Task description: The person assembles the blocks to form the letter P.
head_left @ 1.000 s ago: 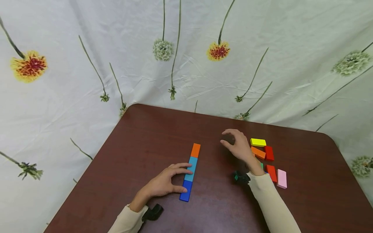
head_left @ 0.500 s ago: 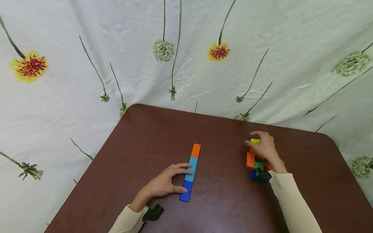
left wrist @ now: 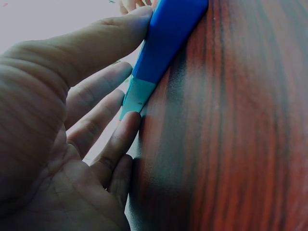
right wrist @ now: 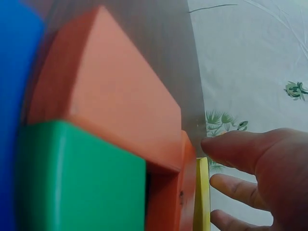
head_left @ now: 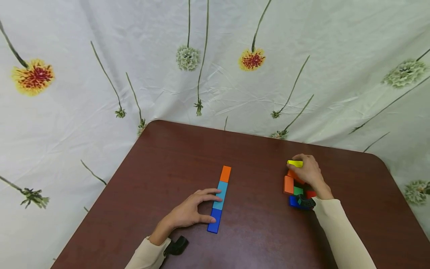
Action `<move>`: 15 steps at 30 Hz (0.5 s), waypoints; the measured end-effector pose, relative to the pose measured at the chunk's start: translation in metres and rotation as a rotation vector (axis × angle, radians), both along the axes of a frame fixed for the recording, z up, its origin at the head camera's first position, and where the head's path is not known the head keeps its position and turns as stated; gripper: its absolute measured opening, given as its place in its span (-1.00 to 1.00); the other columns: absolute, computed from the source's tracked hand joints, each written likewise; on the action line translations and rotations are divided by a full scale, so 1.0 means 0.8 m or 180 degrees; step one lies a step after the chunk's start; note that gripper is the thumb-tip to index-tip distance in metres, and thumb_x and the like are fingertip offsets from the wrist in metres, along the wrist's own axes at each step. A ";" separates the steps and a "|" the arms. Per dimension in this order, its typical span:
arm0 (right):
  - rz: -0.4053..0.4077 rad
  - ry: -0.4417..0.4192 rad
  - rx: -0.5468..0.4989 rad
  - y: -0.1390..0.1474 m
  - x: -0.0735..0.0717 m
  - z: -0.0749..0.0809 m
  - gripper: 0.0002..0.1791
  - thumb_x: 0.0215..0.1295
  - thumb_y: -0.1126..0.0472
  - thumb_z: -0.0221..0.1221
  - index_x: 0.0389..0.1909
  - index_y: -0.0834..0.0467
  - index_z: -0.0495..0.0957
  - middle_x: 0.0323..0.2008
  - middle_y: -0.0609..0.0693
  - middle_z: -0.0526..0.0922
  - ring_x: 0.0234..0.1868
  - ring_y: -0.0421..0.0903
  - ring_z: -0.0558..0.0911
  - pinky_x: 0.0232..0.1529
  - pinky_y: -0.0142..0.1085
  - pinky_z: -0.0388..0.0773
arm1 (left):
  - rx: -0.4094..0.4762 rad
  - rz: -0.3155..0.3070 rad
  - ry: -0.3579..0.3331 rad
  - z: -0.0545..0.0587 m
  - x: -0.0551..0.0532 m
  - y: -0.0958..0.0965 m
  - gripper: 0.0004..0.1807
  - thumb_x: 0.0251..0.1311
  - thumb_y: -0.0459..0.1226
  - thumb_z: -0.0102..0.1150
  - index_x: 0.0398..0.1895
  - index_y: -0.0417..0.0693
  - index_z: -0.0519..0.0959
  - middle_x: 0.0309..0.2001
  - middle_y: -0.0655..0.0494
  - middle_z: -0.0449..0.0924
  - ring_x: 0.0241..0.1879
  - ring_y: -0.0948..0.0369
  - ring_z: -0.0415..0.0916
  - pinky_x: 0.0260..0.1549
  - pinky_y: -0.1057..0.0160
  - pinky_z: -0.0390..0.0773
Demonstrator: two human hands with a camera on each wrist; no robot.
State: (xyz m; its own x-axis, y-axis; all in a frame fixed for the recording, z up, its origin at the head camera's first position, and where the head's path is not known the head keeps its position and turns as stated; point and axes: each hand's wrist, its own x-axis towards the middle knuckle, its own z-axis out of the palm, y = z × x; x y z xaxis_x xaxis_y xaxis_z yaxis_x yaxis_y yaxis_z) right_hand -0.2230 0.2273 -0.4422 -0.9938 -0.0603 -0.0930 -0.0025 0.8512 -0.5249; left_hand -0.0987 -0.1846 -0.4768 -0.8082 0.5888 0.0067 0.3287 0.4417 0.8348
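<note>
My left hand lies wide, fingers on the light blue block, thumb on the dark blue block, the orange block beyond, all end to end, running away from me. Across the tabletop, well to the right, there's the yellow block at the far side of the block cluster: bright, oblong, long axis crosswise to that line. My right hand, the nearer one, curls narrowly round it; how firm the pinch, I can't tell.
</note>
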 end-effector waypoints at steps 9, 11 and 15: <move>-0.0011 0.0148 0.0056 -0.005 -0.003 -0.001 -0.51 0.34 0.16 0.26 0.16 0.39 0.50 0.25 0.50 0.33 0.13 0.39 0.39 0.13 0.22 0.45 | 0.0004 0.0005 -0.0025 -0.001 0.000 0.000 -0.43 0.15 -0.06 0.44 0.25 0.10 0.57 0.47 0.15 0.30 0.43 -0.03 0.21 0.31 -0.26 0.25; -0.0045 0.0199 0.0040 -0.008 -0.004 0.000 -0.49 0.30 0.20 0.28 0.18 0.40 0.50 0.24 0.49 0.37 0.10 0.37 0.41 0.09 0.18 0.49 | -0.0001 0.0007 -0.0032 -0.001 0.000 0.000 -0.43 0.15 -0.06 0.44 0.25 0.10 0.57 0.47 0.16 0.30 0.43 -0.03 0.21 0.32 -0.26 0.25; -0.0085 0.0250 0.0026 -0.011 -0.003 0.003 -0.43 0.24 0.23 0.31 0.22 0.41 0.47 0.19 0.46 0.46 0.01 0.30 0.47 -0.04 0.06 0.56 | 0.0007 -0.0005 -0.0040 0.000 0.000 0.000 -0.43 0.14 -0.06 0.45 0.25 0.10 0.57 0.47 0.16 0.30 0.43 -0.03 0.21 0.31 -0.26 0.25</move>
State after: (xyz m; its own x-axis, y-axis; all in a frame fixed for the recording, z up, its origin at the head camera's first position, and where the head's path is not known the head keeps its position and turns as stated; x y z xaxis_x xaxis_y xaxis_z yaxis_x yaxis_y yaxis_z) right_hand -0.2258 0.2181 -0.4397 -0.9993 -0.0333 -0.0149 -0.0208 0.8557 -0.5170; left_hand -0.0988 -0.1846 -0.4767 -0.8073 0.5901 -0.0021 0.3189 0.4393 0.8398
